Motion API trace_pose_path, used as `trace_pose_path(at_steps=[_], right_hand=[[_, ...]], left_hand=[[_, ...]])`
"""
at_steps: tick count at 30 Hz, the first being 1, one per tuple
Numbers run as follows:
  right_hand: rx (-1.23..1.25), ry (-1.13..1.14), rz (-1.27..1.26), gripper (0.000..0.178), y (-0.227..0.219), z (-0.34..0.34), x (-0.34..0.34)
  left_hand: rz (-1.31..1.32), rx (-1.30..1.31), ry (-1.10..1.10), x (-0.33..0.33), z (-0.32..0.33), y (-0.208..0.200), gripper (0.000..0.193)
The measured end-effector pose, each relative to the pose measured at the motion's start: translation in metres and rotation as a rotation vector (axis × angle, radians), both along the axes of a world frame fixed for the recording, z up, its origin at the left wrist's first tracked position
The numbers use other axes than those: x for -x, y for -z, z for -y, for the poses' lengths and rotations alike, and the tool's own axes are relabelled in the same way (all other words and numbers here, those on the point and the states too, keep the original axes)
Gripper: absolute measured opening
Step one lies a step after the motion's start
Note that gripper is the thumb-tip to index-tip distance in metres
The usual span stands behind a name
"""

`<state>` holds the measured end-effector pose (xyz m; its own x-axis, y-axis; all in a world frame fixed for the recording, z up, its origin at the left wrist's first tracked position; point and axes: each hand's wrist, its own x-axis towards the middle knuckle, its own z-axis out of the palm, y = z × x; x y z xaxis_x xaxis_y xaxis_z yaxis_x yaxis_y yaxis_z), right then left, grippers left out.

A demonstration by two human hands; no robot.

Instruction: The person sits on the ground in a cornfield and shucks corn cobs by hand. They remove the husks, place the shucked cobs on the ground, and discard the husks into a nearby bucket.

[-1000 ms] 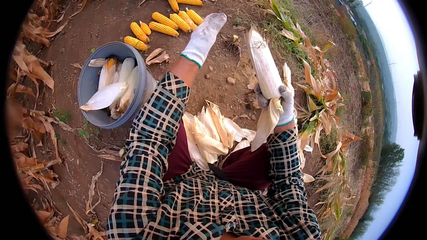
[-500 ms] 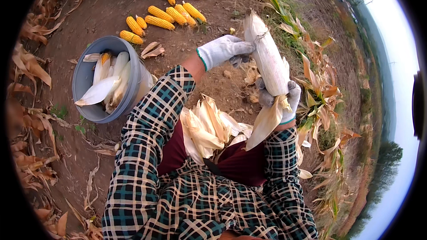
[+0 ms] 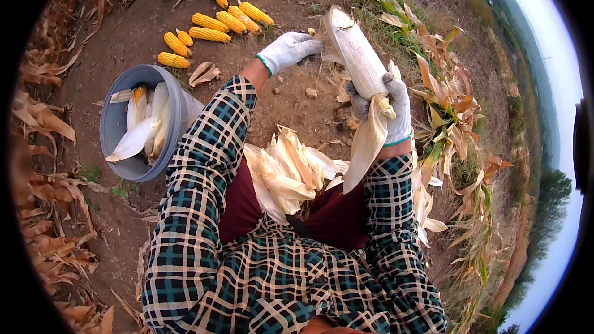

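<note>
My gloved right hand (image 3: 382,100) grips an ear of corn (image 3: 359,55) near its stalk end, its tip pointing up and away. Pale husk still wraps the ear, and one loose leaf of husk (image 3: 369,142) hangs from the stalk end toward my lap. Just left of the ear is my gloved left hand (image 3: 288,51), its fingers curled together. A pale strip of husk shows between its fingertips and the ear, but whether the fingers hold it is not clear. Stripped husks (image 3: 284,173) lie piled in my lap.
A grey bucket (image 3: 179,108) holding unhusked ears stands beside my left forearm. Several bare yellow cobs (image 3: 209,34) lie on the soil beyond it. Dry corn leaves (image 3: 455,117) edge the right side, with more dry stalks (image 3: 46,105) on the left.
My left hand has left the ear's side and moved away to the left. The right hand keeps its grip on the ear. The view has shifted slightly.
</note>
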<state>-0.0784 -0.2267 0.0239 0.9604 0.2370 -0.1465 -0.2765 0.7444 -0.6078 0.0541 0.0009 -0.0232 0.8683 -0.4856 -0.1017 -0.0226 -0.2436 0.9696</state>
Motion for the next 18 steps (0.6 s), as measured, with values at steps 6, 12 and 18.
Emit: trace_pose_path(at_steps=[6, 12, 18], right_hand=[[0.214, 0.21, 0.152, 0.047, -0.025, 0.016, 0.006], [0.295, 0.386, 0.041, 0.048, -0.027, 0.032, 0.011], [0.244, 0.3, 0.062, 0.045, -0.021, 0.014, 0.004]], left_hand=[[0.272, -0.746, -0.248, -0.037, -0.075, 0.029, 0.065], [0.273, -1.227, -0.115, -0.024, -0.05, 0.001, 0.08], [0.412, -1.307, -0.215, -0.038, -0.068, 0.01, 0.06]])
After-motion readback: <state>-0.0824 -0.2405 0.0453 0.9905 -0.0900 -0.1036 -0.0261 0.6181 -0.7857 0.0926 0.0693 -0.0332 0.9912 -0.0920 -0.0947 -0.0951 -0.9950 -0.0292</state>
